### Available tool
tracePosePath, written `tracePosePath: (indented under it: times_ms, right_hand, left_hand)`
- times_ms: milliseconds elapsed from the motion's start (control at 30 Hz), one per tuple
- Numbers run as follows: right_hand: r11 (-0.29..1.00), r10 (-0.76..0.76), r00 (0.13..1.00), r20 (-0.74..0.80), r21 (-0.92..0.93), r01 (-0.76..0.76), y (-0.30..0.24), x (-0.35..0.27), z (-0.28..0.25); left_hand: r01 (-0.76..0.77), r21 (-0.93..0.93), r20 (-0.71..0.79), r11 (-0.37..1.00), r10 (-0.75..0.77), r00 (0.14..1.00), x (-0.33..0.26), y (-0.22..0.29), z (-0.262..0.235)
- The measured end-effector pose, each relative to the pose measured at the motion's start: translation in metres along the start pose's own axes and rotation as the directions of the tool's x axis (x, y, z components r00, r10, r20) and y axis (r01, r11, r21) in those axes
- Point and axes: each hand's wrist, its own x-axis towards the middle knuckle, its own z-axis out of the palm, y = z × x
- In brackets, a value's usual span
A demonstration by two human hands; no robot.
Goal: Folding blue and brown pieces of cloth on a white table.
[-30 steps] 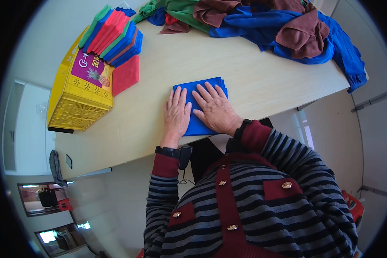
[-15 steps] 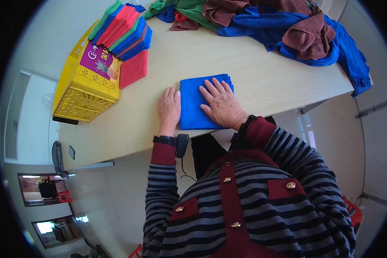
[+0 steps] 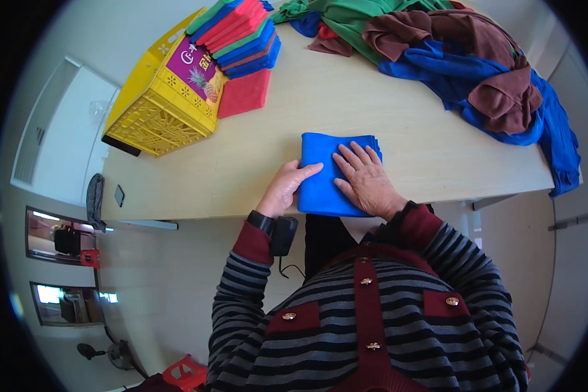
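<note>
Right hand (image 3: 367, 185) on cloth (image 3: 320, 196), crate (image 3: 176, 117), fabric heap (image 3: 503, 101)

Indoor room, probably a cloth-handling workroom.
Indicators: a pale table (image 3: 346, 91) carries a folded blue cloth (image 3: 322, 190), a heap of loose coloured cloths (image 3: 431, 65), a yellow plastic crate (image 3: 170, 117) and a row of folded cloths (image 3: 238, 39); a red plastic seat (image 3: 187, 373) stands beyond, against a smooth pale floor (image 3: 176, 287).

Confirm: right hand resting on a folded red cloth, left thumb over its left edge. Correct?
Wrong colour: the folded cloth is blue in the head view, not red. The right hand is resting on it, and the left thumb lies over its left edge.
</note>
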Motion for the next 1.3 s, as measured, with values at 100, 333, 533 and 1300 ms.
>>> tracePosePath:
  times_ms: [100, 333, 533, 1300]
  right_hand:
    - [0.973, -0.053, 0.997, -0.053, 0.223, 0.064, 0.002, -0.001, -0.006]
    - [0.974, 0.106, 0.991, -0.086, 0.210, -0.086, 0.036, -0.041, -0.020]
    - [0.979, 0.197, 0.980, -0.033, 0.064, -0.194, 0.038, -0.038, -0.025]
    - [0.975, 0.205, 0.973, -0.109, 0.105, -0.194, 0.038, -0.039, -0.021]
  left_hand:
    - [0.018, -0.134, 0.067, 0.991, -0.009, 0.998, -0.002, 0.006, -0.013]
    - [-0.087, -0.347, -0.129, 0.934, 0.045, 0.991, 0.025, 0.082, -0.117]
    - [-0.506, -0.433, -0.403, 0.746, 0.342, 0.849, 0.108, 0.152, -0.155]
    - [-0.305, -0.745, -0.497, 0.593, -0.189, 0.847, 0.217, 0.066, -0.224]
